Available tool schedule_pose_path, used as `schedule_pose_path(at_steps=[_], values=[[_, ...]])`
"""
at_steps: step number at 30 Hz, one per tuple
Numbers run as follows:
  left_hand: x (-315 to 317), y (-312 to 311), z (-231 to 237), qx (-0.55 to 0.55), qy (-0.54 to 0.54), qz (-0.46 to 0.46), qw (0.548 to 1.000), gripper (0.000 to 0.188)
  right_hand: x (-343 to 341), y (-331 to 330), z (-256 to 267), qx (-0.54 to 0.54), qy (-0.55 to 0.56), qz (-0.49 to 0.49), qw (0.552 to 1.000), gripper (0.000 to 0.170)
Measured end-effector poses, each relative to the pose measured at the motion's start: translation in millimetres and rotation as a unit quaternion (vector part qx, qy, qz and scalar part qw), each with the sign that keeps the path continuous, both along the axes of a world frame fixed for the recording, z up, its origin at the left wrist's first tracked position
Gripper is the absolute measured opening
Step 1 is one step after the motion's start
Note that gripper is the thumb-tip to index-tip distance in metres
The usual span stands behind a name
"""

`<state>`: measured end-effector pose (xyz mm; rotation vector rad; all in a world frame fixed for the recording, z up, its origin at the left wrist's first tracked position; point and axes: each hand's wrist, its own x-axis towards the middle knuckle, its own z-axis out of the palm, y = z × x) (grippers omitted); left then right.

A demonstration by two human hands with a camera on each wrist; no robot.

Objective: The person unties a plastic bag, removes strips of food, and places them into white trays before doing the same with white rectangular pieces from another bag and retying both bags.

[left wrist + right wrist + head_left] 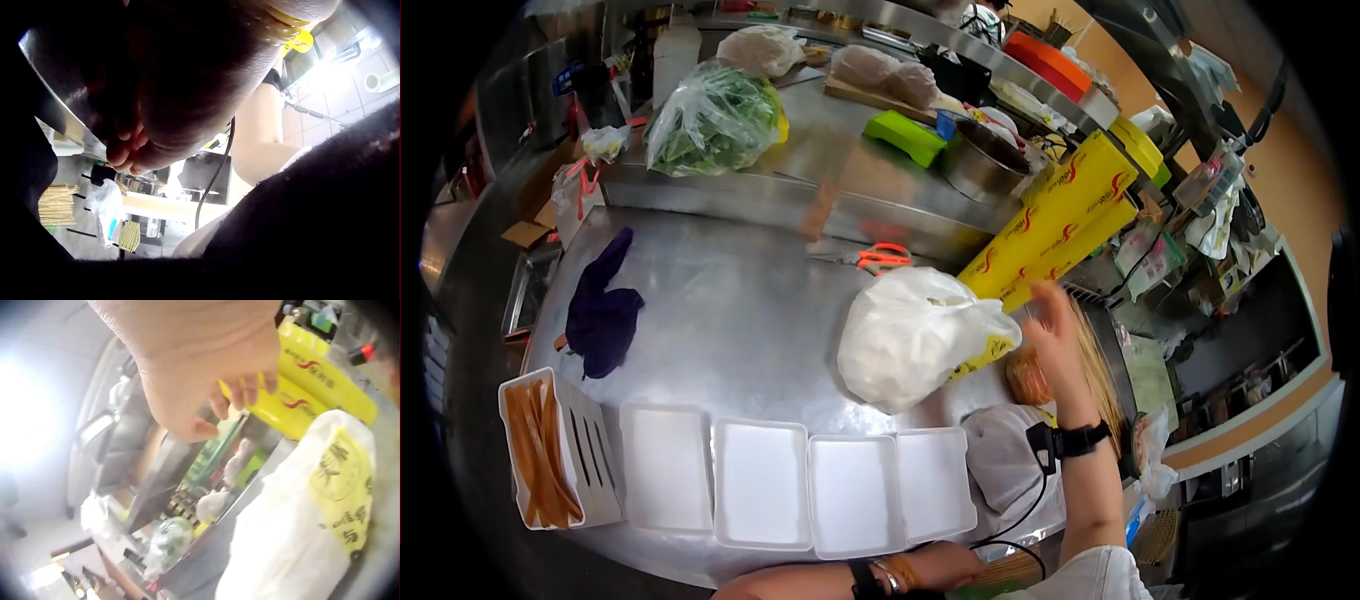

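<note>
A full white plastic bag (910, 340) with yellow printing sits on the steel table. Just right of its gathered top is my right hand (1055, 340), raised and blurred, with fingers loosely bent and nothing in them. The right wrist view shows that hand (206, 369) above the bag (287, 519), apart from it. My left hand (945, 565) lies low at the table's front edge, beside a greyish filled bag (1010, 460). Seen from the left wrist, its fingers (128, 150) hang loosely curled, with nothing visible in them.
Several white trays (760, 485) line the front edge, beside a white basket (605, 470) of brown sticks. Orange-handled scissors (885, 258) lie behind the bag. Yellow rolls (1060, 220) lean at right. A dark purple cloth (605, 310) lies left; bagged greens (715, 120) rest on the back shelf.
</note>
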<state>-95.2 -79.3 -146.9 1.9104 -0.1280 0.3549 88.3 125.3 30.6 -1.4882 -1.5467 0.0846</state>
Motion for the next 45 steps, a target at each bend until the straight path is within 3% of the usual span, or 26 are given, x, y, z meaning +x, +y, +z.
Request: schedule_pose_path(at_steps=[2, 4, 7, 10, 12, 14, 16, 19, 21, 22, 23, 24, 26, 27, 28, 30, 33, 36, 39, 42, 45], values=[[-3, 8, 17, 0.035, 0.084, -0.032, 0.995, 0.016, -33, -4, 30, -0.044, -0.142, 0.142, 0.979, 0.030], [0, 8, 20, 0.063, 0.119, -0.064, 0.989, 0.018, -35, 19, -7, -0.124, -0.165, 0.189, 0.960, 0.031], [5, 4, 1, 0.076, 0.080, -0.061, 0.992, 0.017, -51, 39, -21, -0.197, -0.395, 0.111, 0.890, 0.031], [5, 3, -4, 0.066, 0.081, -0.062, 0.993, 0.017, -78, 43, -4, -0.350, -0.427, 0.127, 0.824, 0.043], [2, 6, 7, 0.068, 0.087, -0.064, 0.992, 0.016, -96, 39, 0, -0.381, -0.168, 0.235, 0.878, 0.051], [1, 8, 10, 0.058, 0.073, -0.063, 0.994, 0.016, -121, 34, 2, -0.350, 0.043, 0.314, 0.882, 0.060], [-3, 8, 5, 0.027, 0.041, -0.050, 0.998, 0.016, -144, 39, 1, -0.341, 0.210, 0.367, 0.839, 0.069], [-11, 10, 18, 0.013, 0.047, -0.024, 0.998, 0.017, -195, 21, -10, -0.351, 0.466, 0.406, 0.703, 0.075], [-9, 7, 17, -0.003, 0.046, -0.022, 0.999, 0.016, -222, 9, -36, -0.367, 0.276, 0.411, 0.788, 0.056], [-10, 8, 14, -0.011, 0.046, -0.018, 0.999, 0.016, -219, 4, -37, -0.329, 0.097, 0.385, 0.857, 0.047], [-9, 7, 10, 0.002, 0.049, -0.017, 0.999, 0.016, -215, -2, -36, -0.280, -0.085, 0.345, 0.892, 0.038], [-6, 4, 4, 0.012, 0.050, -0.014, 0.999, 0.016, -209, -7, -32, -0.223, -0.265, 0.291, 0.892, 0.032], [-3, 1, 4, 0.021, 0.053, -0.014, 0.998, 0.016, -155, 24, -58, -0.060, -0.251, 0.296, 0.920, 0.027], [-4, 5, 7, 0.025, 0.059, -0.022, 0.998, 0.016, -132, 34, -49, -0.183, -0.100, 0.260, 0.943, 0.027], [-4, 7, 9, 0.031, 0.066, -0.032, 0.997, 0.016, -111, 40, -40, -0.296, 0.055, 0.211, 0.930, 0.026], [1, 4, 1, 0.029, 0.072, -0.040, 0.996, 0.015, -78, 43, -41, -0.155, -0.123, 0.130, 0.972, 0.020], [0, 4, 4, 0.035, 0.082, -0.046, 0.995, 0.015, -42, 61, -42, -0.074, -0.294, -0.028, 0.952, 0.021], [-3, 9, 11, 0.033, 0.074, -0.044, 0.996, 0.016, -33, 69, -26, -0.268, -0.322, 0.106, 0.902, 0.036], [-5, 8, 12, 0.008, 0.061, -0.038, 0.997, 0.017, -48, 79, -30, -0.185, -0.381, 0.219, 0.879, 0.042], [-6, 7, 6, -0.025, 0.042, -0.033, 0.998, 0.020, -52, 95, -49, -0.129, -0.372, 0.234, 0.889, 0.055], [-3, 5, 3, -0.042, 0.040, -0.043, 0.997, 0.021, -63, 110, -49, -0.270, -0.322, 0.190, 0.887, 0.062]])
